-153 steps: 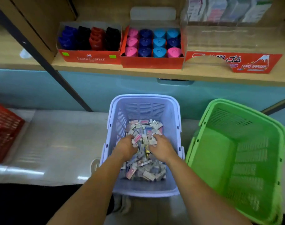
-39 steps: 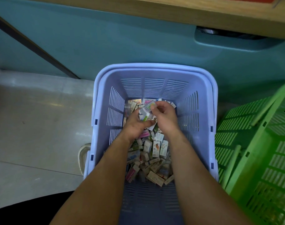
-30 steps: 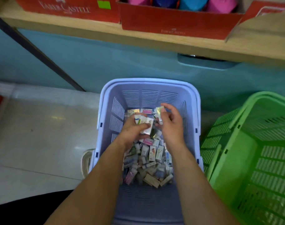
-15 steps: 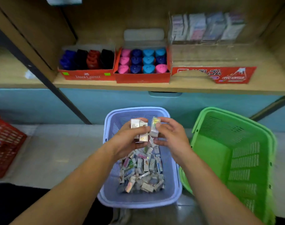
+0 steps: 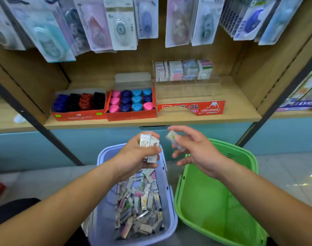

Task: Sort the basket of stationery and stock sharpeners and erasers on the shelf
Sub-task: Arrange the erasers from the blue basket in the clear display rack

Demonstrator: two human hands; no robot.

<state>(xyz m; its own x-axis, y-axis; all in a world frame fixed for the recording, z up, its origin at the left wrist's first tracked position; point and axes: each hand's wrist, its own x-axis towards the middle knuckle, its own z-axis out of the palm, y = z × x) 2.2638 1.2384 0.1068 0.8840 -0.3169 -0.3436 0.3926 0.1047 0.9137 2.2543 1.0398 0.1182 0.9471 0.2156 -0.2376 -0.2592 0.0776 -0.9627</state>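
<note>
Left hand (image 5: 133, 155) is clasping two small boxy wrapped erasers (image 5: 149, 148) above the slatted lilac plastic basket (image 5: 166, 192), while right hand (image 5: 196, 150) is pinching one glossy eraser (image 5: 174, 141) fingertip-tight.

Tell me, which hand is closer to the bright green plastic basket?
Right. The right hand, pinching one small wrapped eraser, hovers over the bright green plastic basket's far rim. The left hand holds erasers above the lilac plastic basket beside it.

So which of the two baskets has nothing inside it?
The green basket, under the right hand, looks bare inside. The purple basket beside it, under the left hand, holds a pile of small wrapped erasers.
</note>
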